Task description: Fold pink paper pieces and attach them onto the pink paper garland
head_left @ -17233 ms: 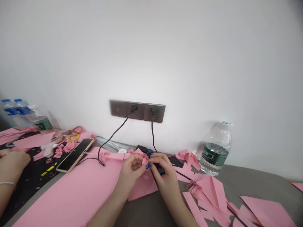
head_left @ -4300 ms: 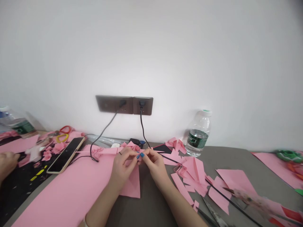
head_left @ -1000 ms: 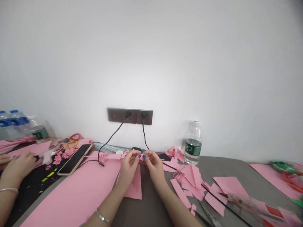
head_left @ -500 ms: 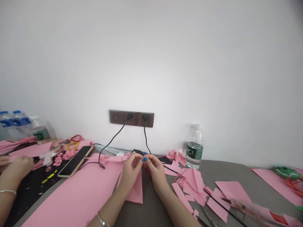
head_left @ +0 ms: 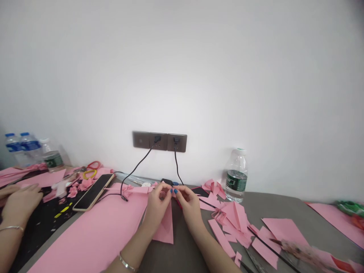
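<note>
My left hand (head_left: 159,201) and my right hand (head_left: 186,201) meet near the back of the table, thumbs and fingertips pinched together, blue nails side by side. Between the fingertips is a small piece of pink paper (head_left: 165,194), mostly hidden by the fingers. Below my left hand lies a folded pink paper sheet (head_left: 165,229). To the left of that spreads a large pink sheet (head_left: 93,227). Right of my right hand is a heap of pink paper scraps (head_left: 234,218), some folded or crumpled.
A water bottle (head_left: 236,176) stands by the wall. A phone (head_left: 93,192) and scissors (head_left: 90,173) lie left. Black cables run from the wall sockets (head_left: 159,141). At the far left, a co-worker's hands (head_left: 22,203) rest over a black surface (head_left: 42,231).
The view has shifted slightly, moving the scene a little to the right. My hands stay pinched together, with fingertips slightly rearranged. The co-worker's hand now lies flatter.
</note>
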`<state>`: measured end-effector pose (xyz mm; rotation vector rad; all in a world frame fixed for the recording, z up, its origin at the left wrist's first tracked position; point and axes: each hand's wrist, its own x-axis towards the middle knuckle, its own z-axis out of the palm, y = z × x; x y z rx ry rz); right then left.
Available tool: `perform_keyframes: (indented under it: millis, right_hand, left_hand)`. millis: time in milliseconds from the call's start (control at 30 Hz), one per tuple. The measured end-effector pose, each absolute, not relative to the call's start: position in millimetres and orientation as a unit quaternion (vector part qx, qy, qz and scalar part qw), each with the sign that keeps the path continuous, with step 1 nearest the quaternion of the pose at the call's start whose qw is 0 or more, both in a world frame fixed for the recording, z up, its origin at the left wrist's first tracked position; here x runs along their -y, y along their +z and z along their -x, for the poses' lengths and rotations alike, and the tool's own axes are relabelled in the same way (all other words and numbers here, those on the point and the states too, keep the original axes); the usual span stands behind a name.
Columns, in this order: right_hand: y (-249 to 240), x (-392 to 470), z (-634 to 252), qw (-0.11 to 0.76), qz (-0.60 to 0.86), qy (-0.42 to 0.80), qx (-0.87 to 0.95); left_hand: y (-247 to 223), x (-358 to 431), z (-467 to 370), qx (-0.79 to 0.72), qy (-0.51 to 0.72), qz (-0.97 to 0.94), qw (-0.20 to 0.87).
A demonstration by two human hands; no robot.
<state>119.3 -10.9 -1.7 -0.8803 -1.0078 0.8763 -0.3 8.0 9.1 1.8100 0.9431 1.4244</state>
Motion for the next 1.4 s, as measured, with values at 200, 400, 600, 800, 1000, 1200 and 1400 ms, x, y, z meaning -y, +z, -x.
perform_keyframes:
  millis: [200,400,600,800,1000,1200,1400]
  right_hand:
    - [-3.7,13.1,-119.6,0.686,0.405,0.338,0.501]
    - [-6.3,11.2,-117.5,0.680,0.397,0.385,0.482]
    - [-4.6,13.9,-117.4,0.679,0.404,0.391,0.473]
    - [-2.6,13.8,-117.8,0.688,0.399,0.395,0.460]
    - [-0.7,9.6,-120.9,0.702,0.407,0.414,0.412]
    - [-2.3,9.3,-122.5,0.698,0.418,0.406,0.417]
    - [-4.1,9.6,-120.6,0.695,0.403,0.399,0.441]
  left_hand:
    - [8.6,-8.4,2.3,-0.379,0.520,-0.727,0.239]
    - [12.4,-5.0,3.3,-0.392,0.506,-0.743,0.196]
    - [12.1,-6.8,3.7,-0.375,0.505,-0.735,0.251]
    - [13.0,-8.0,3.3,-0.362,0.520,-0.721,0.280]
    - [5.4,-13.8,1.7,-0.348,0.532,-0.677,0.371]
    - [5.2,-13.9,0.7,-0.336,0.531,-0.676,0.385]
    - [3.3,-13.7,1.5,-0.344,0.540,-0.679,0.359]
